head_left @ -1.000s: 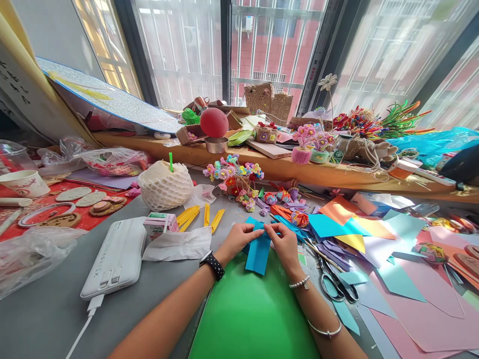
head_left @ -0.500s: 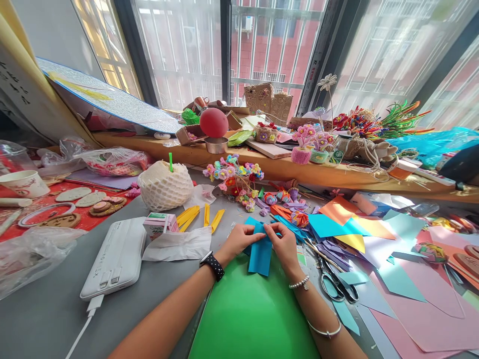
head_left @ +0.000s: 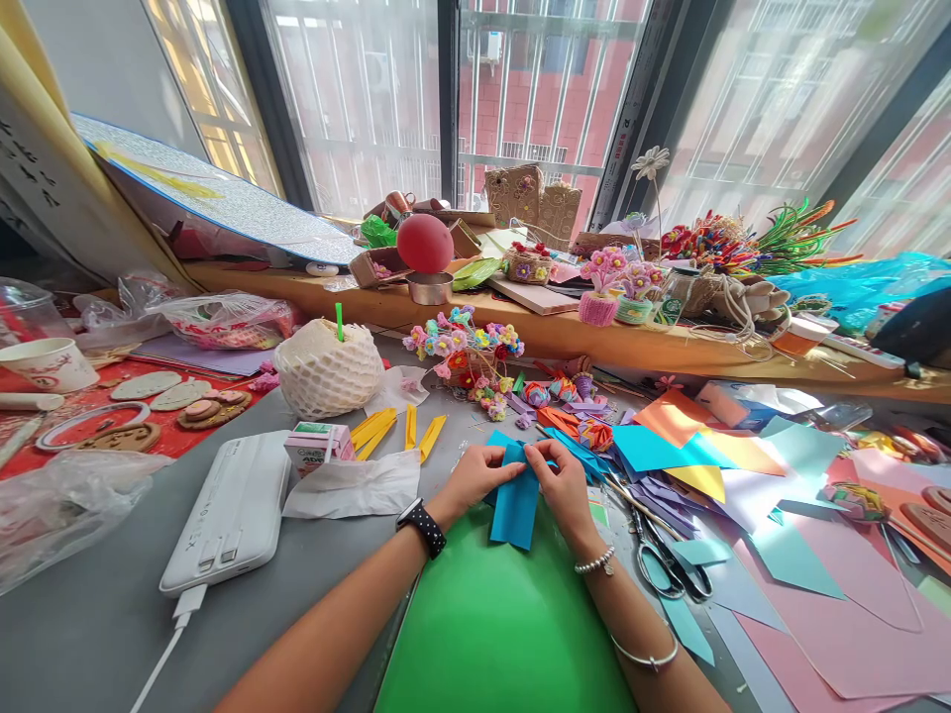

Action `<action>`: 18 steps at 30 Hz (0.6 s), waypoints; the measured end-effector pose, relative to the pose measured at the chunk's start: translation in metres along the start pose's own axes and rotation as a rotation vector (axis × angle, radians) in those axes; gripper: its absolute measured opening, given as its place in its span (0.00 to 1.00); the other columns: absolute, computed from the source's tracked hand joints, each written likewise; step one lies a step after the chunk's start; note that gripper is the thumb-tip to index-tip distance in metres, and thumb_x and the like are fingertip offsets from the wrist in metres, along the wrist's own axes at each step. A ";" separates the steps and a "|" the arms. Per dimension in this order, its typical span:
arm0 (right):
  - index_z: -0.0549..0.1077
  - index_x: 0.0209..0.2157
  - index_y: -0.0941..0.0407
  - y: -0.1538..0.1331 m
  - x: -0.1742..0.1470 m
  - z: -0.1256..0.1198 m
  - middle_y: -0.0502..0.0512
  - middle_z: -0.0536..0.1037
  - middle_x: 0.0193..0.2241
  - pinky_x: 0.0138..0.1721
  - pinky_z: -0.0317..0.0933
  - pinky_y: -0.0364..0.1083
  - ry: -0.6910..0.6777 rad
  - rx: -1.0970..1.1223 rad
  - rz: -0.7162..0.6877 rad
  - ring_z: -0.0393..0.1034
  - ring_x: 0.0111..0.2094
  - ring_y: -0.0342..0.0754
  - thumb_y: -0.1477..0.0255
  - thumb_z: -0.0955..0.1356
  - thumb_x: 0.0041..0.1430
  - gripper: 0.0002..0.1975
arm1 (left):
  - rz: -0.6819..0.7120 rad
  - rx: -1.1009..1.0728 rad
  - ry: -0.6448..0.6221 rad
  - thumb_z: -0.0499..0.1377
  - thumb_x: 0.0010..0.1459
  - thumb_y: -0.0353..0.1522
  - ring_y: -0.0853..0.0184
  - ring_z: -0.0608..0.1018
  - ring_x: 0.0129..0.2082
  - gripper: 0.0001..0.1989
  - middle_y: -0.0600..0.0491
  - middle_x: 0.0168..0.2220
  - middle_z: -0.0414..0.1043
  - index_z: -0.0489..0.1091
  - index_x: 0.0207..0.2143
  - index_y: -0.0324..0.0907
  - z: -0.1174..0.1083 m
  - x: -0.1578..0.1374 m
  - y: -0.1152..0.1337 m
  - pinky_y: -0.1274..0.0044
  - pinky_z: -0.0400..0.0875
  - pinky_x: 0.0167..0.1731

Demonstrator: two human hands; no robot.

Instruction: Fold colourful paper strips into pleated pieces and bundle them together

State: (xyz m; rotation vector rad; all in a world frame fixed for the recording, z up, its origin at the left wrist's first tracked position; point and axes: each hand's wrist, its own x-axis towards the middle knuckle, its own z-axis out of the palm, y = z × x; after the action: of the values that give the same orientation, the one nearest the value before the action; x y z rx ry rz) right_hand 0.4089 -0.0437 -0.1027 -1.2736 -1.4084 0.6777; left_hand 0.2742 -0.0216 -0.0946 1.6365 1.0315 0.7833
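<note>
A white power bank [head_left: 229, 510] lies on the bench [head_left: 89, 634] at left, yellow strips [head_left: 377, 432] beyond it to the right. Over a green board [head_left: 505, 634] at centre, the fingers of the left hand [head_left: 474, 477] and right hand [head_left: 565, 487] are pinched together on the far end of a folded blue paper [head_left: 514, 510]; scissors [head_left: 675, 566] lie to the right, near coloured sheets [head_left: 854, 609].

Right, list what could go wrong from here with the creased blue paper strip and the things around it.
The creased blue paper strip is pinched by the fingertips of the left hand and right hand; a slip could skew its creases.

The metal scissors with dark loop handles lie just right of the right hand; a sideways sweep might knock them.
</note>
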 end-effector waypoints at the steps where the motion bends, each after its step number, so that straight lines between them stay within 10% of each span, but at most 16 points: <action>1: 0.66 0.24 0.58 0.000 0.000 0.000 0.51 0.68 0.22 0.24 0.56 0.41 -0.007 0.007 0.000 0.61 0.24 0.44 0.63 0.61 0.50 0.12 | 0.005 0.005 -0.002 0.55 0.41 0.44 0.76 0.54 0.18 0.18 0.59 0.16 0.50 0.60 0.17 0.36 0.000 0.000 0.000 0.82 0.48 0.16; 18: 0.59 0.19 0.57 0.002 -0.001 -0.001 0.47 0.60 0.15 0.20 0.49 0.41 -0.030 -0.180 -0.079 0.55 0.18 0.41 0.60 0.56 0.54 0.17 | 0.015 0.013 0.130 0.55 0.42 0.42 0.70 0.64 0.22 0.16 0.56 0.18 0.63 0.67 0.23 0.36 0.001 -0.001 0.005 0.80 0.56 0.21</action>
State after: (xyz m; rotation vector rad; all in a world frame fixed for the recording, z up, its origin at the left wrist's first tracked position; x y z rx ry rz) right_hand 0.4106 -0.0449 -0.1043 -1.3440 -1.5638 0.5276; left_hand 0.2762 -0.0242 -0.0898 1.6233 1.1186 0.9049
